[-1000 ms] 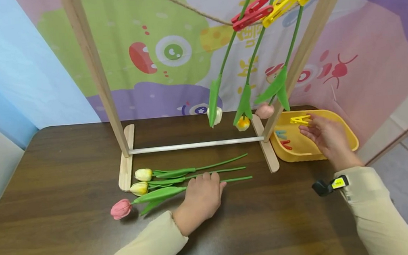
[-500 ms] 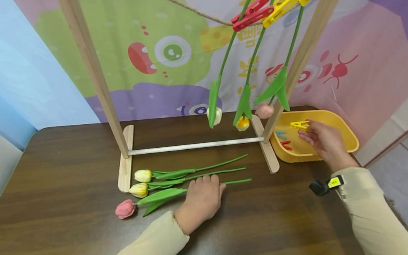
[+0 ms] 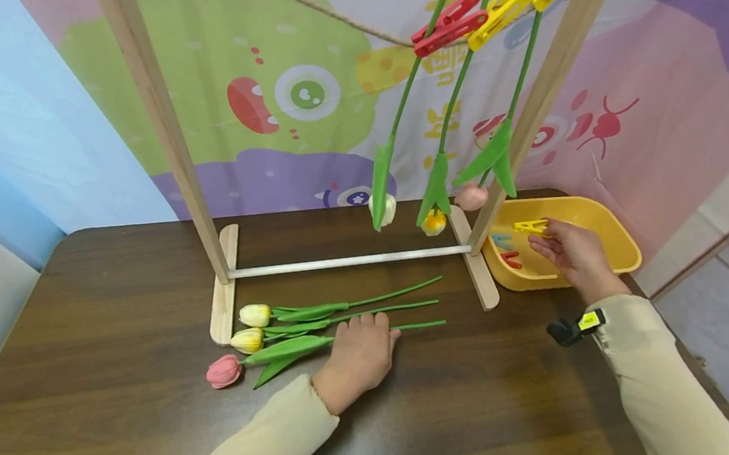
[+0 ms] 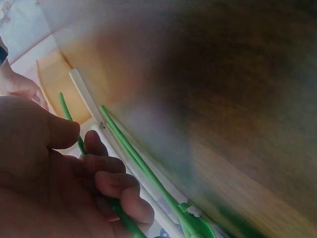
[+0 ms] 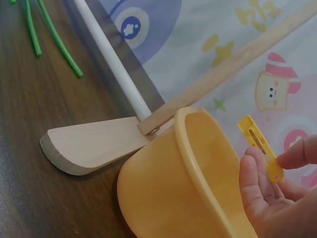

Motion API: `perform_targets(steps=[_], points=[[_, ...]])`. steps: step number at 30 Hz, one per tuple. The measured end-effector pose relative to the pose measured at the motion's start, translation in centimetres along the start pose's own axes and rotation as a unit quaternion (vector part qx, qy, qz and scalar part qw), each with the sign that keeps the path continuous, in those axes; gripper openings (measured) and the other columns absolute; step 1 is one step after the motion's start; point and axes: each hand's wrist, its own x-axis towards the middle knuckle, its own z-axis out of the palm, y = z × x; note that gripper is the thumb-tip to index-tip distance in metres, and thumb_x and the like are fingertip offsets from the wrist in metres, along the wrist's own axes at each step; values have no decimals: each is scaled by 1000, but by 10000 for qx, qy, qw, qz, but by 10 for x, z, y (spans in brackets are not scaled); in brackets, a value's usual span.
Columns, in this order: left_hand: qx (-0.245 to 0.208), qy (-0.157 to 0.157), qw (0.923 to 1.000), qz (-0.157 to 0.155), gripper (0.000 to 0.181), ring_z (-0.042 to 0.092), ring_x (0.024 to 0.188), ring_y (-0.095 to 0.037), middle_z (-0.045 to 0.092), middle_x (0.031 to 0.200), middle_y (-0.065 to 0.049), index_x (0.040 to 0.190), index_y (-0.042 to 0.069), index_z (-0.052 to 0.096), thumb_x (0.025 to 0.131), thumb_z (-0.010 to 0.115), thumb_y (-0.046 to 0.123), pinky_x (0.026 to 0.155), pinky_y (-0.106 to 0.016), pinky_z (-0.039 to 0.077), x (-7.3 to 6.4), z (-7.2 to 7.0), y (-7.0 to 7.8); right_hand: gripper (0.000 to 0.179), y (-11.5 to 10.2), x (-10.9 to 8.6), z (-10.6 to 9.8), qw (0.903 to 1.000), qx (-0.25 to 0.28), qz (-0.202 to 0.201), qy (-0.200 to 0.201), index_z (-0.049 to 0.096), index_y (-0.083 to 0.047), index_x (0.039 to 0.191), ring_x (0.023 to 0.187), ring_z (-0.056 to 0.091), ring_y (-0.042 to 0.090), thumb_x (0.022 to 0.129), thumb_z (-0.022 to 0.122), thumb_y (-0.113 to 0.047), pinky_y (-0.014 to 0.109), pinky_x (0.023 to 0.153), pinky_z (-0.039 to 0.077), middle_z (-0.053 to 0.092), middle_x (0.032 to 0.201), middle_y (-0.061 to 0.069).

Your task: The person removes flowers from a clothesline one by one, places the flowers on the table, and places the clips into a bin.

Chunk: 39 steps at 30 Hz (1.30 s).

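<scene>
My left hand [image 3: 361, 351] grips the stem of a pink artificial tulip [image 3: 224, 371] on the table. The left wrist view shows the fingers [image 4: 116, 183] curled about that green stem. Behind it lie two yellow-white tulips [image 3: 256, 315], side by side. Over the yellow basin [image 3: 598, 218], my right hand [image 3: 575, 256] pinches a yellow clothespin [image 5: 261, 148] between thumb and fingers. Inside the basin are a blue clothespin [image 3: 502, 241] and a red clothespin [image 3: 511, 260].
A wooden frame [image 3: 163, 122] with a white crossbar [image 3: 348, 261] stands behind the loose tulips. From its rope [image 3: 333, 13], three tulips hang head down, held by a red clothespin [image 3: 449, 25] and two yellow clothespins [image 3: 505, 11]. A printed cloth [image 3: 205, 46] covers the back.
My right hand has shifted slightly left with the yellow clothespin. The pink tulip's bloom has moved a little to the right, while my left hand stays nearly in place.
</scene>
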Motion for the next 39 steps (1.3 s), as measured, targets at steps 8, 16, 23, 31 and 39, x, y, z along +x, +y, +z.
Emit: perform_targets(steps=[8, 16, 23, 31, 39], points=[[3, -196, 9997, -119, 28, 56, 84, -26, 55, 85, -9, 91, 5, 53, 97, 46, 31, 68, -39, 42, 2, 1, -1, 16, 3, 6, 2, 9993, -217, 235, 192, 46, -5, 106, 66, 69, 15, 92, 48, 1, 25, 66, 56, 64, 75, 3], [-90, -775, 9966, -270, 20, 53, 90, -27, 53, 93, -11, 96, 6, 52, 98, 45, 25, 73, -41, 41, 7, 2, -2, 16, 7, 11, 1, 9988, -277, 302, 283, 43, -5, 108, 67, 69, 14, 93, 47, -1, 24, 67, 56, 62, 75, 3], [-34, -952, 9951, -268, 15, 53, 95, -29, 52, 97, -12, 101, 5, 52, 88, 55, 13, 78, -43, 42, 8, 0, -3, 15, 8, 15, 3, 9980, -410, 334, 356, 44, -5, 108, 69, 69, 13, 94, 49, -3, 24, 68, 55, 61, 80, 1], [-82, -1068, 9939, -253, 18, 52, 98, -29, 52, 102, -13, 106, 4, 52, 90, 54, 13, 79, -43, 42, 7, -1, -3, 15, 8, 19, 4, 9967, -471, 429, 512, 44, -6, 108, 68, 68, 13, 93, 47, -2, 23, 69, 55, 60, 81, 0], [-27, -1030, 9944, -252, 25, 52, 103, -30, 52, 107, -14, 113, 4, 52, 90, 54, 15, 81, -45, 43, 8, 1, -3, 17, 9, 26, 3, 9932, -780, 537, 676, 45, -7, 111, 66, 68, 11, 94, 46, -4, 22, 69, 55, 62, 76, -1]])
